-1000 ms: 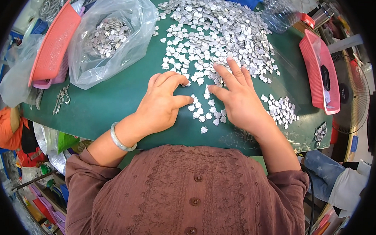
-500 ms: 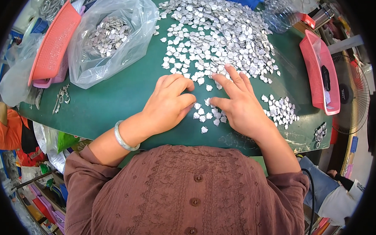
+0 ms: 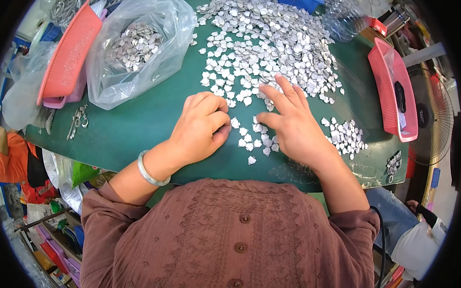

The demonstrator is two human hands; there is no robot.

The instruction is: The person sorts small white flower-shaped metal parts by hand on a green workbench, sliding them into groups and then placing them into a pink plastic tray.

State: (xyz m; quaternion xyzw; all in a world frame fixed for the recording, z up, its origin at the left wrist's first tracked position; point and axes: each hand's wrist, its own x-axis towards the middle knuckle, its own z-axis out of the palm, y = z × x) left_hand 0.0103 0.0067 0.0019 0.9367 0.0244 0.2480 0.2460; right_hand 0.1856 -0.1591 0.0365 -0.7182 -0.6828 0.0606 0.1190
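Note:
My left hand (image 3: pixel 200 123) is closed above the green tabletop, its fingers curled inward; whatever they hold, if anything, is hidden. My right hand (image 3: pixel 296 127) is open, palm down, with its fingertips at the near edge of a wide spread of small silvery flat metal pieces (image 3: pixel 275 39). Its thumb touches or hovers over a small group of the same pieces (image 3: pixel 249 138) lying between my hands. One single piece (image 3: pixel 235 123) lies just right of my left fingers. Beside my right wrist is another cluster of pieces (image 3: pixel 345 138).
A clear plastic bag (image 3: pixel 170 50) of metal pieces stands at the left, next to a pink basket (image 3: pixel 68 57). Another pink basket (image 3: pixel 393 89) is at the right, near a fan (image 3: pixel 434 115). Metal clasps (image 3: pixel 78 121) lie on the green table (image 3: pixel 139 130); a blue tray (image 3: pixel 301 0) is at the back.
My left hand has drawn slightly left, away from my right hand, with its fingers more tightly curled. A single piece now shows beside it. My right hand has barely moved.

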